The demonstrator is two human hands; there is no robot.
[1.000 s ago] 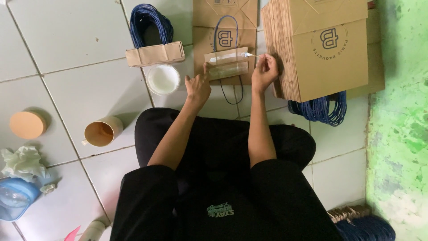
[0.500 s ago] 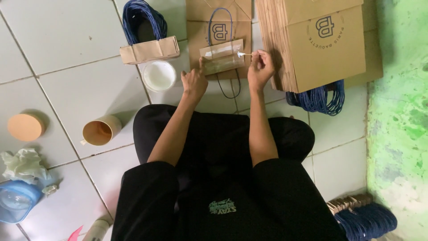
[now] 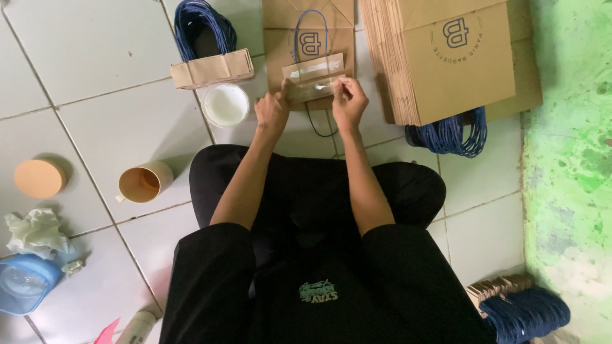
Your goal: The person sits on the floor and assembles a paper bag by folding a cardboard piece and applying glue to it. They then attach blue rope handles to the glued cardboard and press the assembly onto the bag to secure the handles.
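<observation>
Right hand [image 3: 349, 102] pinches a thin white stick [image 3: 324, 84], tip on a brown strip [image 3: 312, 89]. Left hand [image 3: 273, 111] is closed on the strip's left end. Strip lies on a flat paper bag [image 3: 309, 38] on the floor. White cup [image 3: 224, 105] sits left; bag stack [image 3: 446, 57] sits right.

White tiled floor [image 3: 95, 51]: paper bags [image 3: 456, 57], cup [image 3: 145, 181], bowl [image 3: 225, 105].

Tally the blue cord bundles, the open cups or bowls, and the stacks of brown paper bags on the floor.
Blue cord bundles: 3 (top, by the stack, bottom right)
Cups or bowls: 2 (white bowl, tan cup)
Bag stacks: 1
Total: 6
</observation>
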